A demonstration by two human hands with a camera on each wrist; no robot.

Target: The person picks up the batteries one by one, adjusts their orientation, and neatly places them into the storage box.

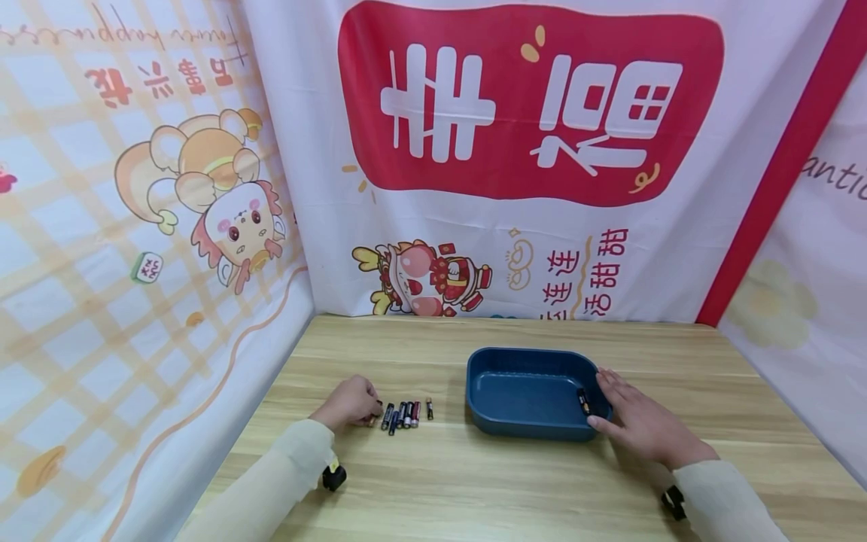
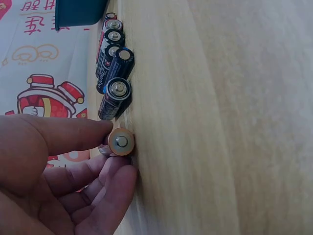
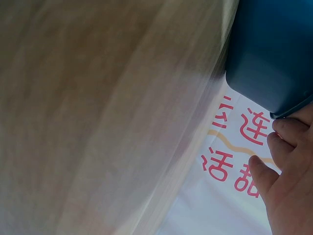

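Curtained booth: printed cloth walls (image 1: 528,218), wood-grain table (image 1: 501,489).

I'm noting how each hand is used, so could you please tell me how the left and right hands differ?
The left hand pinches a battery; the right hand touches one end of the blue box. The left hand is curled, while the right hand is straighter and spread. Both emerge from pale sleeves.

Dark blue bin (image 1: 528,431), copper-tipped battery (image 2: 121,142), pale wood-grain table (image 1: 488,489), cream sleeves (image 1: 271,482), orange-checked cloth (image 1: 101,226)
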